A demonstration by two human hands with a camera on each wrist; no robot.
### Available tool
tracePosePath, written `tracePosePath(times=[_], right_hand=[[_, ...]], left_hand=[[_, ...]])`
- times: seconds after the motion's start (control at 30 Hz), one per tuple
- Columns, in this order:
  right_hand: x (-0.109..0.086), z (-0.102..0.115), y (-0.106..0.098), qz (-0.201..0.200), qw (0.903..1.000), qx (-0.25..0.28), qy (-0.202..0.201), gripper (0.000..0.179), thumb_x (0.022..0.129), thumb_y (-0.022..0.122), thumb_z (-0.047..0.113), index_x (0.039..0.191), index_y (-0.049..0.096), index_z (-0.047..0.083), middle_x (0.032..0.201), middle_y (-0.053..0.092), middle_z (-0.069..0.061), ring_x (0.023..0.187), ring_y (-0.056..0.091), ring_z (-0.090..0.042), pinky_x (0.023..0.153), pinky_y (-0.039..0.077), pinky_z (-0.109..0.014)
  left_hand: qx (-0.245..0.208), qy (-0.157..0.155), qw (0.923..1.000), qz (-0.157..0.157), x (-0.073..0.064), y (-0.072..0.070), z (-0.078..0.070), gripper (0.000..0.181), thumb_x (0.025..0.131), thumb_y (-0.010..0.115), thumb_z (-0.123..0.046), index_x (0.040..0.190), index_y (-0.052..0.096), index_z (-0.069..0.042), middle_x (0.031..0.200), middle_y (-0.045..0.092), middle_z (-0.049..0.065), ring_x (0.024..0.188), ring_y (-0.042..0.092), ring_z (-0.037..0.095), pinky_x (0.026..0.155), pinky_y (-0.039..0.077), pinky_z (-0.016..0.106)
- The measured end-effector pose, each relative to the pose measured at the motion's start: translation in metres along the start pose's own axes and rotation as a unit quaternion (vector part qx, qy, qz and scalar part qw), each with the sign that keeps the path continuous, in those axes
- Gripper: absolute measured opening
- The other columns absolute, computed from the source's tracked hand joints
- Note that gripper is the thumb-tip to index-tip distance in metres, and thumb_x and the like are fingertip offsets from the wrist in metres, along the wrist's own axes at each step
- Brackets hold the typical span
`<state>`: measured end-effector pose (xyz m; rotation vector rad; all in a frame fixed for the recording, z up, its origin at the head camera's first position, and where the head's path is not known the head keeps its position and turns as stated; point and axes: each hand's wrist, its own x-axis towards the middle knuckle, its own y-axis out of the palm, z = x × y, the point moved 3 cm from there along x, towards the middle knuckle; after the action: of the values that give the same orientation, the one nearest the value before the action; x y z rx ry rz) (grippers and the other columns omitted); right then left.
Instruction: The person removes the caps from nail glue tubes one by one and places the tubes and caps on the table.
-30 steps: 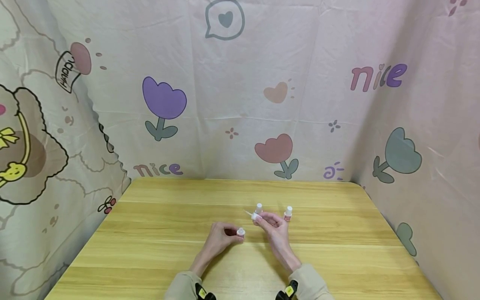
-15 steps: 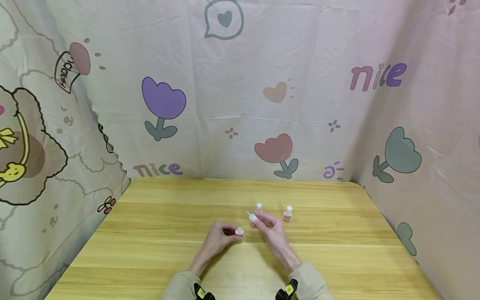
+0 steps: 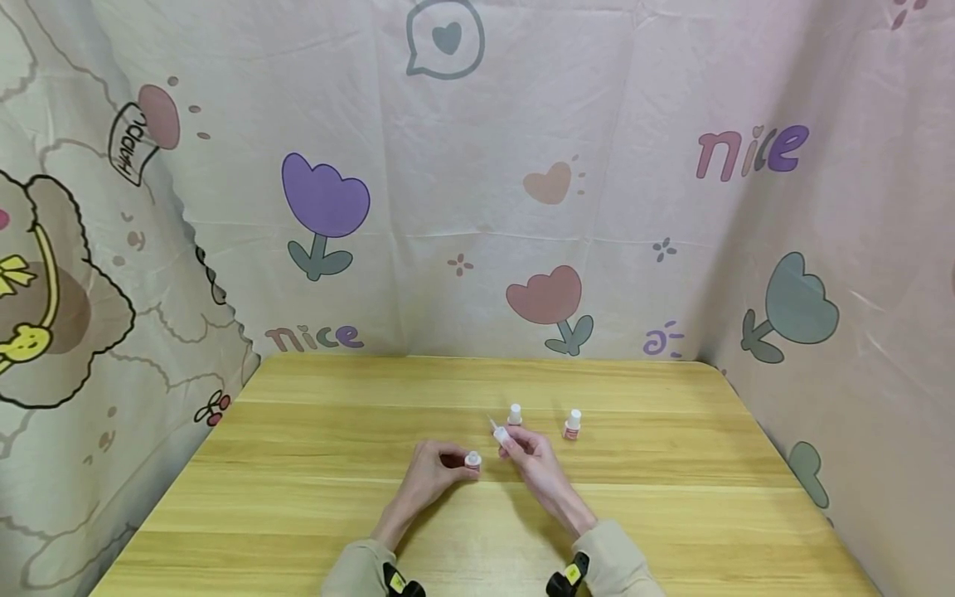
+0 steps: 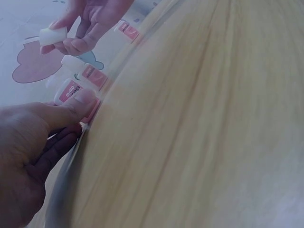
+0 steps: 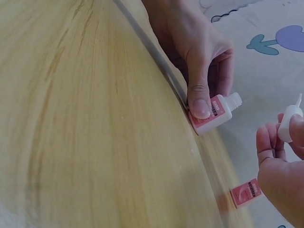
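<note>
Nearest us, two beige sleeves (image 3: 619, 557) reach in over the wood-grain counter (image 3: 298, 489), and both hands are busy. The left hand (image 3: 430, 471) has the open bottle (image 5: 219, 118) pinched, thumb pressed across the label, holding it upright near the middle of the counter. A small white bottle, this: pink label, dark band of lettering, bare threaded neck (image 5: 234, 100) pointing up. What's inside can't be made out through the white wall.

Across to the right hand (image 3: 539, 471), thumb and fingers pinching the white cap (image 3: 501, 436), held tilted in the air, its thin pale tip (image 5: 299, 99) pointing up and away, well clear of the neck.

Just beyond stand two capped bottles, upright, white-topped: one (image 3: 516, 415) right behind the cap, partly hidden, the other (image 3: 572, 426) farther right, its pink label showing. At the back hangs the printed cloth (image 3: 448, 166).
</note>
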<state>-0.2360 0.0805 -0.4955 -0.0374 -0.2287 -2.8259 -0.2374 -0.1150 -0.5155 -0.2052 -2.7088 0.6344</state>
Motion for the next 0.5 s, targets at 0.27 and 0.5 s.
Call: tracePosePath(times=[0.27, 0.5], right_hand=[[0.0029, -0.0024, -0.0003, -0.015, 0.9992, -0.036, -0.012, 0.036, 0.099, 0.055, 0.000, 0.126, 0.051, -0.023, 0.095, 0.062, 0.003, 0.084, 0.060, -0.003, 0.082, 0.052, -0.017], [0.0047, -0.0055, 0.0010, -0.007, 0.9959, -0.090, -0.011, 0.032, 0.097, 0.059, 0.002, 0.123, 0.057, -0.016, 0.105, 0.064, -0.021, 0.086, 0.062, -0.007, 0.085, 0.056, -0.024]], left_hand=[[0.001, -0.012, 0.9999, -0.001, -0.0008, -0.0017, 0.0015, 0.021, 0.072, 0.090, -0.012, 0.090, 0.080, -0.011, 0.086, 0.079, 0.004, 0.074, 0.067, 0.001, 0.070, 0.055, 0.018], [0.009, -0.019, 0.9997, -0.013, -0.0012, -0.0064, 0.0036, 0.020, 0.071, 0.090, -0.013, 0.088, 0.080, -0.012, 0.086, 0.079, 0.004, 0.076, 0.067, 0.001, 0.072, 0.054, 0.019]])
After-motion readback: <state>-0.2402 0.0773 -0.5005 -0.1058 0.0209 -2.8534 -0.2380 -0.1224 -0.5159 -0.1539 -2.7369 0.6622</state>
